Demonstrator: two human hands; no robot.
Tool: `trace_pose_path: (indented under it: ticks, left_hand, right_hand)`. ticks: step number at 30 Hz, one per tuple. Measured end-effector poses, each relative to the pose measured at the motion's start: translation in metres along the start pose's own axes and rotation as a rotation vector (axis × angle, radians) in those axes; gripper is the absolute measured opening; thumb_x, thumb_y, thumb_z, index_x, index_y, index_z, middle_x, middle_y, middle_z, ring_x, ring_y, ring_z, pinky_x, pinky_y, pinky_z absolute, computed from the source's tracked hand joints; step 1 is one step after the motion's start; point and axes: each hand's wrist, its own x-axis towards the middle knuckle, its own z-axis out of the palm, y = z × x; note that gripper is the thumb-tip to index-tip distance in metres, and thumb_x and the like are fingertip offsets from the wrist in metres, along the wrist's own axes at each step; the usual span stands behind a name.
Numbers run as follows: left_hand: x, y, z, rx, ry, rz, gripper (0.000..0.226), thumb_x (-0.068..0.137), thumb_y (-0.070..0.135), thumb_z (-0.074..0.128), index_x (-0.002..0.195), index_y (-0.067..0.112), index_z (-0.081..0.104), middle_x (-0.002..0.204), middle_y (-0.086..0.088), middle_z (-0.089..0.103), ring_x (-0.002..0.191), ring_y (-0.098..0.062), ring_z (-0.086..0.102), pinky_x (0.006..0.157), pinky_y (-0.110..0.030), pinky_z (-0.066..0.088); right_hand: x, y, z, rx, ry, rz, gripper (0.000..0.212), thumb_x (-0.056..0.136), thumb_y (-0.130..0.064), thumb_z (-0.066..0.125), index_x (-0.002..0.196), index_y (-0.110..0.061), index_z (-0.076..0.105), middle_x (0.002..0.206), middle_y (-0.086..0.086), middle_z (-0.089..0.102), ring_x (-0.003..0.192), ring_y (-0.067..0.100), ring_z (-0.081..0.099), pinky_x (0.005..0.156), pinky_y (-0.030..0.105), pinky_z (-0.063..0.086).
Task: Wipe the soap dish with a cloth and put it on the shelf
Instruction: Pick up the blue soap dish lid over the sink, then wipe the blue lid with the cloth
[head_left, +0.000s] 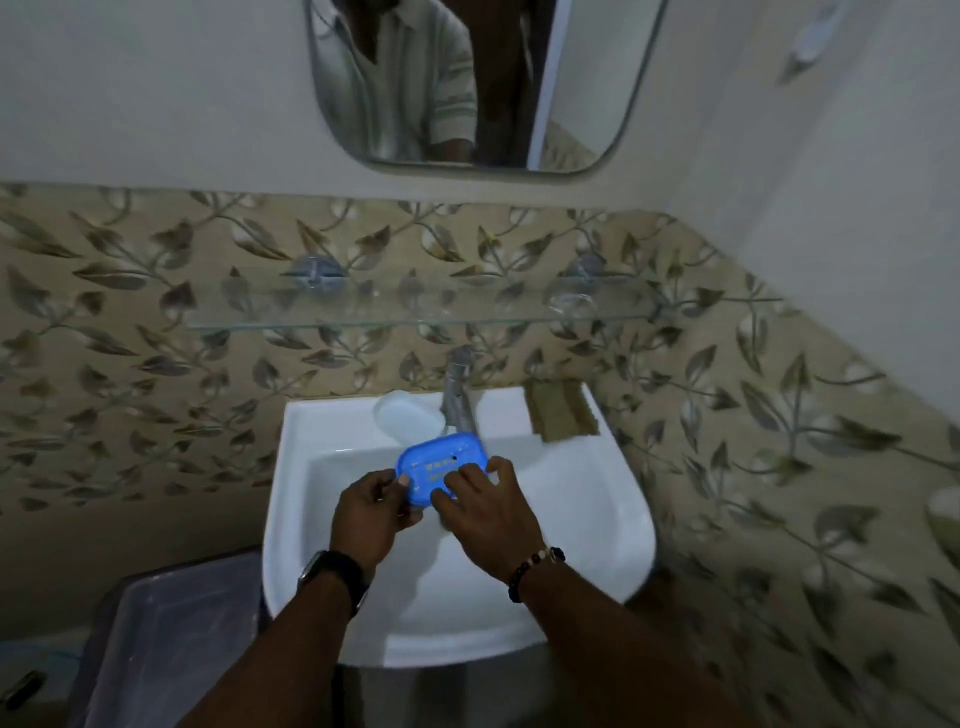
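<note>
The blue plastic soap dish (436, 460) is held over the white basin (613, 519), just under the tap. My left hand (371, 512) grips its left edge with thumb and fingers. My right hand (483, 506) lies on its right side, fingers spread across the slotted surface. A folded brownish cloth (558, 410) lies on the basin's back right corner, apart from both hands. The glass shelf (363, 314) runs along the tiled wall above the tap.
A pale oval soap or lid (408, 418) sits on the basin's back rim left of the chrome tap (460, 395). A mirror (467, 83) hangs above. A translucent plastic bin (171, 634) stands at the lower left.
</note>
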Motion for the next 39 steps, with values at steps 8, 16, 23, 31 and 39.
trace_pose_path:
  ticks: [8, 16, 23, 31, 39]
  left_hand:
    - [0.001, -0.005, 0.021, -0.031, 0.079, 0.012, 0.024, 0.102, 0.010, 0.056, 0.116, -0.007, 0.064, 0.104, -0.027, 0.071, 0.085, -0.036, 0.071, 0.064, -0.026, 0.063]
    - [-0.014, 0.000, 0.029, -0.016, 0.114, -0.006, 0.022, 0.101, 0.010, 0.056, 0.116, -0.002, 0.067, 0.106, -0.028, 0.072, 0.095, -0.042, 0.072, 0.075, -0.036, 0.065]
    - [-0.024, -0.007, 0.033, -0.005, 0.170, -0.025, 0.021, 0.101, 0.007, 0.056, 0.114, 0.001, 0.070, 0.104, -0.026, 0.073, 0.089, -0.033, 0.073, 0.085, -0.050, 0.061]
    - [-0.027, -0.005, 0.032, -0.072, 0.192, -0.029, 0.018, 0.098, 0.008, 0.060, 0.110, 0.001, 0.071, 0.094, -0.020, 0.076, 0.075, -0.023, 0.075, 0.072, -0.041, 0.065]
    - [-0.028, 0.011, 0.027, -0.143, 0.156, 0.017, 0.018, 0.097, 0.011, 0.061, 0.111, 0.003, 0.068, 0.099, -0.015, 0.079, 0.084, -0.020, 0.076, 0.069, -0.029, 0.062]
  right_hand:
    - [0.011, 0.100, 0.014, -0.109, 0.147, 0.242, 0.036, 0.098, -0.016, 0.055, 0.134, -0.014, 0.061, 0.126, 0.012, 0.066, 0.115, 0.035, 0.061, 0.096, 0.051, 0.047]
    - [0.024, 0.203, 0.058, -0.087, -0.202, 0.507, 0.055, 0.097, -0.022, 0.051, 0.151, -0.016, 0.040, 0.153, 0.013, 0.046, 0.144, 0.033, 0.038, 0.118, 0.055, 0.021]
    - [0.019, 0.200, 0.109, 0.140, -0.558, 0.681, 0.047, 0.096, -0.041, 0.049, 0.141, -0.030, 0.048, 0.151, 0.004, 0.043, 0.139, 0.032, 0.037, 0.107, 0.049, 0.035]
    - [0.012, 0.202, 0.105, 0.067, -0.414, 0.649, 0.021, 0.094, -0.016, 0.051, 0.111, -0.015, 0.064, 0.116, 0.008, 0.061, 0.111, 0.033, 0.055, 0.090, 0.046, 0.043]
    - [0.010, 0.158, 0.024, 0.749, 0.391, 0.957, 0.010, 0.098, -0.017, 0.058, 0.094, -0.018, 0.067, 0.088, 0.000, 0.064, 0.082, 0.024, 0.063, 0.073, 0.045, 0.056]
